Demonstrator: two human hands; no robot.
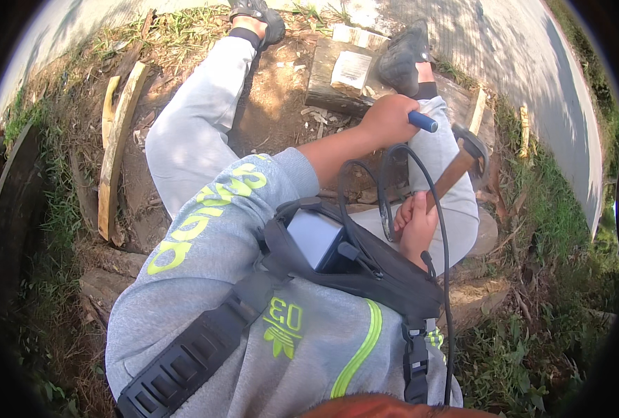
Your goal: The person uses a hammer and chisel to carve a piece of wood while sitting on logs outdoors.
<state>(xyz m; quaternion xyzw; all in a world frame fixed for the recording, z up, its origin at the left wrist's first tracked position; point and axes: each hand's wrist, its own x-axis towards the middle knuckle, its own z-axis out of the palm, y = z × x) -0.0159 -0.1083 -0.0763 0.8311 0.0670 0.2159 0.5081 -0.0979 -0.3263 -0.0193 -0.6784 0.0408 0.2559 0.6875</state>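
Head view: nearest is the grey sweatshirt point(205, 306), with a black chest bag point(393, 279) strapped over it, probably so the white-faced device point(314, 238) in its opening rides hands-free; a black cable point(447, 279) loops up from the bag and past the right hand point(415, 224). Right hand sits just beyond the bag, fingers closed round the lower end of a wooden-handled tool point(450, 175); its dark metal head point(475, 155) lies out beyond the right knee, hammer or hatchet, can't tell. Gripping low likely leaves the shaft free for leverage. Farther out, the left hand point(390, 122) reaches across the body, fist shut on a blue handle point(423, 121); one end pokes out toward the right, the rest is hidden by the hand, so tool type unclear. Both held tools are therefore over on the right-leg side, apart from each other. Legs in pale trousers point(191, 143) spread wide, apparently making working room between. Beyond the left hand, a pale wood block point(351, 70) lies on a thick board point(323, 78); right shoe point(402, 64) is close against the block, perhaps steadying it. Wood chips point(318, 120) scatter at the board's near edge. Off left, long wood strips point(121, 157) lie on the soil, seemingly set aside. Farthest, paved road point(525, 76) in patchy shade.
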